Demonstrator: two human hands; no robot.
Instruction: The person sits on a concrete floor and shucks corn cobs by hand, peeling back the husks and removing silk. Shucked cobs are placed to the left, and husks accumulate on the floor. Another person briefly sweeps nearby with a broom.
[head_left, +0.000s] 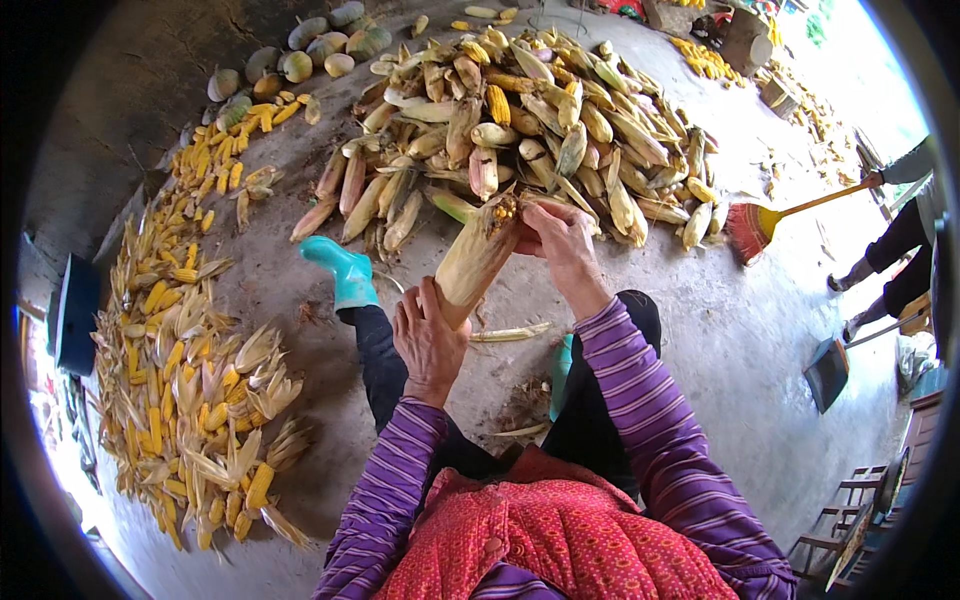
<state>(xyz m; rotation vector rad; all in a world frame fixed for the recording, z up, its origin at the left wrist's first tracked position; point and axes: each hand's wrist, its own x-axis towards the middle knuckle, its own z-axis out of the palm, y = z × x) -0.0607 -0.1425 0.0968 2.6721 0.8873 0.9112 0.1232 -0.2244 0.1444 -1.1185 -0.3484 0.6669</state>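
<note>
An ear of corn in its dry husk (474, 264) is held tilted in front of me, its upper end open with some yellow kernels showing. My left hand (430, 339) is closed around the lower end of the ear. At the top end, my right hand (556, 241) pinches the husk edge between thumb and fingers. Just beyond my hands lies a large heap of unhusked corn ears (525, 120). To the left, a long pile of yellow corn cobs with husks peeled back (187, 405) spreads over the concrete floor.
Pumpkins (298, 66) sit by the wall at the upper left. At the right a person (911, 225) holds a red broom (750, 229) near the heap, with a dustpan (827, 375) below. Wooden chairs (840, 525) stand at the lower right. Husk strips lie between my boots.
</note>
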